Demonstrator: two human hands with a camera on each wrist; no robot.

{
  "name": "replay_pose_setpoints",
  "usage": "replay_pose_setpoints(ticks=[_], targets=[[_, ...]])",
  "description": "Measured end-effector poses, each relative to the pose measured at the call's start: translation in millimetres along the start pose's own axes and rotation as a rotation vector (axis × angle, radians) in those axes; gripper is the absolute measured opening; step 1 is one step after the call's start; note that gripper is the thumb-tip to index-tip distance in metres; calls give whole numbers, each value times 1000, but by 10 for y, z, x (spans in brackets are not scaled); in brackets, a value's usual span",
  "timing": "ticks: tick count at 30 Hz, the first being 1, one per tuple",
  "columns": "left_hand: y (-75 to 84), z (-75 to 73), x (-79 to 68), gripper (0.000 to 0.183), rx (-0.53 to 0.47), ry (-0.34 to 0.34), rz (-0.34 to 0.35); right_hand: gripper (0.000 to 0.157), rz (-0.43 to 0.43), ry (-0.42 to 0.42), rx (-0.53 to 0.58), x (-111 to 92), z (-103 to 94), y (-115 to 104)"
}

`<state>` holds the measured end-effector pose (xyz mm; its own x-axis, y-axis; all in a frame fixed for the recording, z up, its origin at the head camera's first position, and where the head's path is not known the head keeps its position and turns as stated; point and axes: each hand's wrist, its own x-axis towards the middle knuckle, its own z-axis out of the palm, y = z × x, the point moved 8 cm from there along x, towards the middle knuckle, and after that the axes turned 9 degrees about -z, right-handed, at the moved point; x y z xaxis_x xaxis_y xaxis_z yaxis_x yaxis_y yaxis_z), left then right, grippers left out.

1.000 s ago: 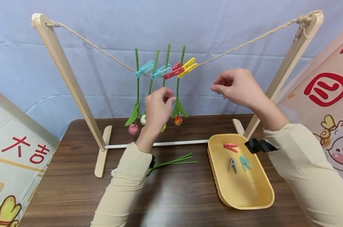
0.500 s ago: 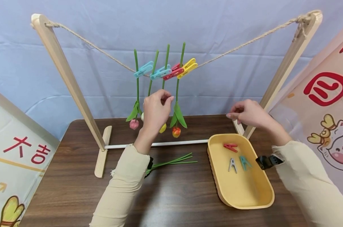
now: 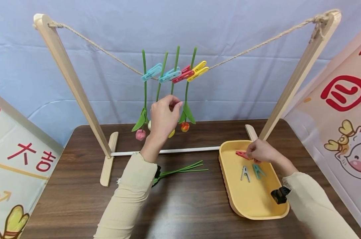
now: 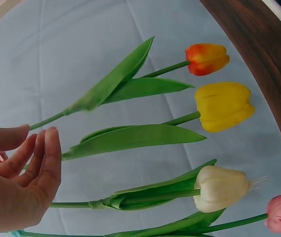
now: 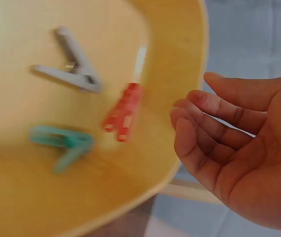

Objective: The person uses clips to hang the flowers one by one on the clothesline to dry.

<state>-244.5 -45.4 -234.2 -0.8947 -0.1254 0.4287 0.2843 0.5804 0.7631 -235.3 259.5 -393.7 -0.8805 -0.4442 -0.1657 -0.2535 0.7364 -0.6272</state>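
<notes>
Four-legged framing aside, several tulips hang heads-down from a rope, including an orange-red tulip (image 3: 184, 126), a yellow tulip (image 4: 224, 107), a white tulip (image 4: 221, 188) and a pink tulip (image 3: 140, 135). Two light-blue clothespins (image 3: 152, 72), a red clothespin (image 3: 183, 75) and a yellow clothespin (image 3: 197, 72) clip their stems. My left hand (image 3: 163, 116) hovers among the stems, fingers loosely curled, holding nothing. Over the yellow tray (image 3: 252, 202) my right hand (image 3: 263, 151) reaches with relaxed fingers beside another red clothespin (image 5: 123, 112). A grey clothespin (image 3: 245, 174) and a teal clothespin (image 3: 259, 171) lie there too.
The rope (image 3: 258, 45) sags between two wooden posts (image 3: 70, 79), joined low down by a white rod (image 3: 192, 150). On the brown table (image 3: 186, 212), more green stems (image 3: 183, 169) lie partly behind my left forearm. Printed panels (image 3: 344, 99) flank the table.
My right hand has come down from beside the rope to the tray's far right part. The orange-red tulip has swung a little. My left hand has barely moved.
</notes>
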Motion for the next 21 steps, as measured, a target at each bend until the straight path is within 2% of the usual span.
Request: replay_pose_setpoints(ticks=[6, 11, 18, 21], targets=[[-12, -4, -7, 12, -4, -8, -13, 25, 54, -46, 96, -81, 269, 209], [-39, -10, -14, 13, 8, -13, -27, 26, 98, -101, 74, -123, 429, 304], [-76, -17, -17, 12, 32, -21, -37, 22, 263, -153, 70, -190, 573, 445], [-86, -32, -19, 12, 40, -17, -30, 21, 292, -161, 81, -207, 599, 469]])
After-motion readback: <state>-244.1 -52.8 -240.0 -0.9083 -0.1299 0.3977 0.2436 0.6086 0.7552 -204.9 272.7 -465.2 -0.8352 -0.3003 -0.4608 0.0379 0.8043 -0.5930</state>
